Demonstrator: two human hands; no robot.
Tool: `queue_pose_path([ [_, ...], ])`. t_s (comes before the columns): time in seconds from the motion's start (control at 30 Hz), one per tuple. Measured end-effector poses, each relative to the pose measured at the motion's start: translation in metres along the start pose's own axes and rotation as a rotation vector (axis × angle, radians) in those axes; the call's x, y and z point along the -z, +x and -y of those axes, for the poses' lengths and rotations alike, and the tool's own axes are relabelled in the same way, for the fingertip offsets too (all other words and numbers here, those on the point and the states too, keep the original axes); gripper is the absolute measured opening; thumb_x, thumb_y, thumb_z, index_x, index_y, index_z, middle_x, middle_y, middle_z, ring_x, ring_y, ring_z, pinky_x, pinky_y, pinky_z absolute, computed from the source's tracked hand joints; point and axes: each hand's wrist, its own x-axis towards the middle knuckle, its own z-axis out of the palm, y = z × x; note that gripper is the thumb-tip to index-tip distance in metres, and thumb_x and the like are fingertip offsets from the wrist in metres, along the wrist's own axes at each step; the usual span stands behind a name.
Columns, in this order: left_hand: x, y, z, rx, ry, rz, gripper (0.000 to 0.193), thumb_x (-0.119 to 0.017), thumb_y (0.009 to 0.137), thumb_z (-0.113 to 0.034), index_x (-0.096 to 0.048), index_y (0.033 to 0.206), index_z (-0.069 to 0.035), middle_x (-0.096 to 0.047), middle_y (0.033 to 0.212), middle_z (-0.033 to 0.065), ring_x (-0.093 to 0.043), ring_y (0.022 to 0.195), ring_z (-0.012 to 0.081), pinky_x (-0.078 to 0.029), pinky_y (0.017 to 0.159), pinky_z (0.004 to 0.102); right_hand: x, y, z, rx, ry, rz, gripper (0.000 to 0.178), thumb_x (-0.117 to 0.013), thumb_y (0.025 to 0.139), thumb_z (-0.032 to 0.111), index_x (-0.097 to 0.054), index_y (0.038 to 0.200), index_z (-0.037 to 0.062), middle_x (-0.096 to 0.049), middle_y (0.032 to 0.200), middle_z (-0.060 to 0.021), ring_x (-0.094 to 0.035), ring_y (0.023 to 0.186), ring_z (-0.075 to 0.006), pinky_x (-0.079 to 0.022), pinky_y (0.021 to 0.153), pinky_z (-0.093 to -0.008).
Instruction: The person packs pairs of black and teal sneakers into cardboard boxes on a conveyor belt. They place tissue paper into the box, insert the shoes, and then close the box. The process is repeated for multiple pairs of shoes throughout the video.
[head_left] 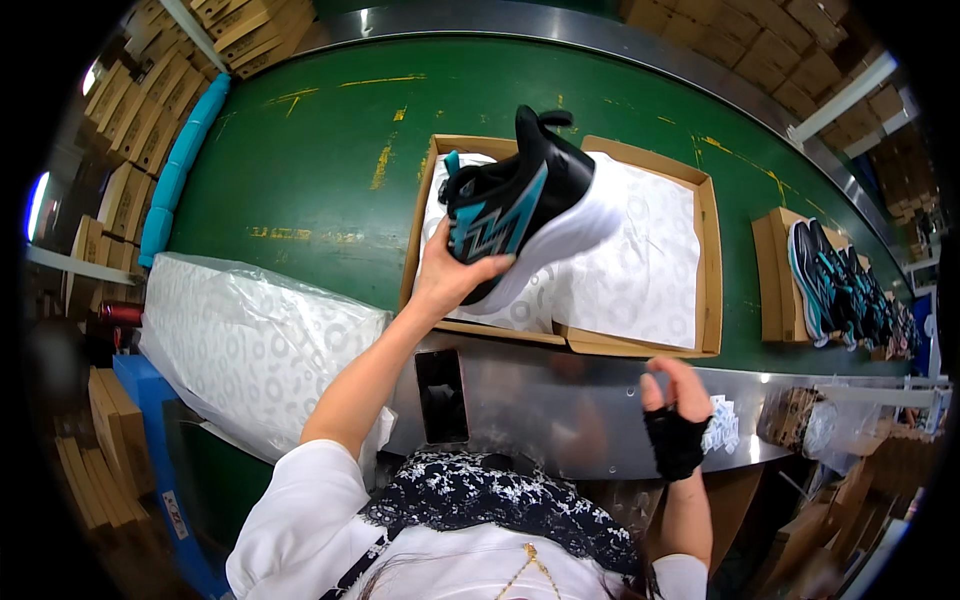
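Note:
My left hand (pixel 450 272) grips a black and teal sneaker (pixel 512 215) with a white sole. The sneaker is tilted above an open cardboard shoebox (pixel 710 270), and its heel end looks smeared by motion. White printed tissue paper (pixel 640 265) lines both halves of the box. Over the metal edge, below the box's right half, my right hand (pixel 685 395) wears a black wrist wrap. Its fingers are loosely curved, with the thumb apart and nothing visible in them. Small white packets (pixel 722 425) lie close beside it.
A dark phone (pixel 441 396) lies on the metal edge (pixel 540 400). Left of it sits a plastic-covered stack of printed tissue paper (pixel 250 325). Several more black and teal sneakers (pixel 835 280) stand by a carton on the green belt (pixel 320 150) at the right. Stacked boxes (pixel 150 110) fill the far left.

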Motion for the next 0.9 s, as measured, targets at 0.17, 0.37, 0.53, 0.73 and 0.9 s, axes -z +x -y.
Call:
queue_pose_path([
  [0.17,-0.038,0.044,0.071,0.424,-0.254,-0.164,0.063,-0.067,0.072,-0.040,-0.047,0.109,0.008,-0.057,0.100,0.0128,-0.055,0.086,0.0167,-0.044,0.077,0.0288,-0.046,-0.029,-0.024,-0.286,0.206,0.350,0.031,-0.067,0.072,0.017,-0.056,0.099,0.0048,-0.062,0.082,-0.0042,-0.044,0.051,-0.0124,-0.041,0.052,-0.0248],
  [0.37,-0.085,0.043,0.103,0.855,-0.266,0.269,0.078,-0.058,0.079,-0.047,-0.029,0.124,0.009,-0.041,0.123,0.0217,-0.046,0.106,0.0341,-0.039,0.086,0.0509,-0.090,-0.023,-0.089,-1.046,1.213,0.193,0.025,-0.065,0.074,0.019,-0.054,0.092,0.0054,-0.053,0.069,0.0009,-0.040,0.050,-0.0094,-0.035,0.048,-0.0222],
  [0.53,-0.044,0.025,0.050,0.594,-0.477,0.472,0.060,-0.050,0.086,-0.041,-0.038,0.121,0.006,-0.050,0.112,0.0195,-0.048,0.108,0.0276,-0.046,0.083,0.0354,-0.084,-0.001,-0.097,-0.862,0.942,-0.223,0.020,-0.062,0.074,0.013,-0.052,0.089,0.0042,-0.051,0.080,-0.0037,-0.049,0.073,-0.0124,-0.039,0.054,-0.0229],
  [0.73,0.007,-0.002,0.042,0.237,-0.094,-0.075,0.051,-0.036,0.091,-0.040,-0.048,0.112,0.005,-0.055,0.104,0.0175,-0.050,0.101,0.0260,-0.040,0.084,0.0359,-0.114,-0.008,-0.063,-0.047,-0.412,0.140,0.065,-0.047,0.067,-0.009,-0.043,0.125,0.0192,-0.038,0.118,-0.0212,-0.052,0.098,-0.0332,-0.048,0.074,-0.0309],
  [0.9,-0.002,0.003,0.103,0.104,0.489,-0.004,0.052,-0.041,0.089,-0.038,-0.046,0.111,0.009,-0.056,0.101,0.0211,-0.051,0.097,0.0291,-0.038,0.086,0.0339,-0.129,-0.005,-0.060,0.065,-0.537,0.114,0.063,-0.044,0.068,-0.008,-0.044,0.124,0.0229,-0.040,0.116,-0.0202,-0.053,0.097,-0.0326,-0.050,0.067,-0.0331],
])
